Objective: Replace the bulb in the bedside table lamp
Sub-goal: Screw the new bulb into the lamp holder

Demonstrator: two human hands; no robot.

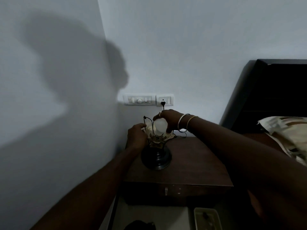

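A small lamp (156,156) with a round black base and a thin wire frame stands on the left part of the dark wooden bedside table (191,163). A white bulb (159,126) sits upright in the lamp's top. My right hand (169,119) reaches over from the right and wraps its fingers around the bulb's top. My left hand (137,136) grips the lamp's frame on the left side, just below the bulb. The socket under the bulb is partly hidden by petal-shaped metal pieces.
A white switch panel (148,99) on the wall holds a black plug (162,102) whose cord drops behind the lamp. A dark headboard (269,93) and a patterned pillow (287,135) lie to the right. A pale tray (207,219) sits on the floor below the table.
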